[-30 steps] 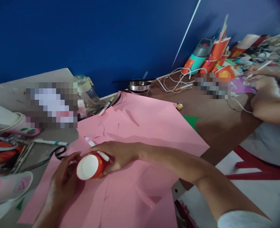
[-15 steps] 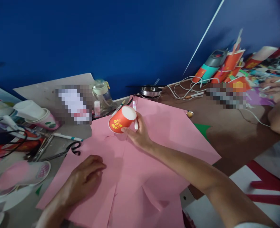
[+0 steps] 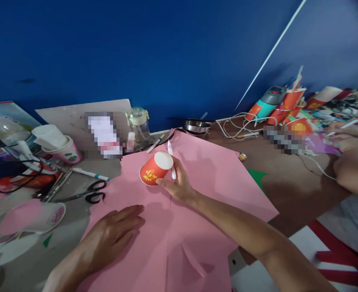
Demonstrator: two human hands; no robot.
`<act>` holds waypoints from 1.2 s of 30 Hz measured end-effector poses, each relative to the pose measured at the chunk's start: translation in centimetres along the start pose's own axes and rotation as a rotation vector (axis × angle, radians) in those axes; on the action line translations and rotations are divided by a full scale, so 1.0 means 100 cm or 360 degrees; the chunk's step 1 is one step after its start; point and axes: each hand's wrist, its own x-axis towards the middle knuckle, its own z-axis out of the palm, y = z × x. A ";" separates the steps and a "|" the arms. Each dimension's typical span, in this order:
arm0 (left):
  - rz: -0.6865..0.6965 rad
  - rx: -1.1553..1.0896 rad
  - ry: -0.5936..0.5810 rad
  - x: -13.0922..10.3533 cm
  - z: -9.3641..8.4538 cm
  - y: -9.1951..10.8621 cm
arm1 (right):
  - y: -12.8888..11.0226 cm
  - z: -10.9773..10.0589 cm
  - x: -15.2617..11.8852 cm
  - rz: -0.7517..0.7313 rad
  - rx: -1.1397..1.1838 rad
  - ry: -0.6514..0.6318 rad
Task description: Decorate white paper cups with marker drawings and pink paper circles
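My right hand point(image 3: 179, 182) grips a red paper cup point(image 3: 155, 169) with yellow lettering, tilted so its pale round end faces up and to the right. Behind the fingers of that hand is a white marker point(image 3: 170, 149). Large pink paper point(image 3: 206, 194) spreads under both arms, with a fold line and a curved crease. On its left part my left hand point(image 3: 121, 227) lies palm down, fingers stretched out, holding nothing. Black-handled scissors point(image 3: 95, 191) are by the paper's left edge.
At the left are a pink-and-white cup point(image 3: 65, 153), a teal-banded marker point(image 3: 90, 174) and cut cup pieces. Behind stand a glass jar point(image 3: 138, 123) and a metal bowl point(image 3: 196, 126). Cables, red cups and another person's hands point(image 3: 346, 144) are at the right.
My left hand has flattened out, its fingers now straighter. The cup in my right hand sits slightly lower in view. The camera's view has shifted, and the scissors show more fully.
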 end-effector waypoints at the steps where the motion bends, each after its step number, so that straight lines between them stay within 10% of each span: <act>1: 0.0002 0.0080 -0.0015 0.000 0.001 -0.003 | 0.000 -0.001 0.000 -0.0025 -0.0008 -0.0011; 9: -0.0331 0.0447 0.0067 0.003 0.017 -0.015 | -0.002 -0.005 -0.009 -0.0111 -0.0258 -0.0104; 36: -0.0444 0.0319 0.0100 0.001 0.019 -0.008 | 0.006 -0.004 -0.014 -0.0206 -0.0663 -0.0494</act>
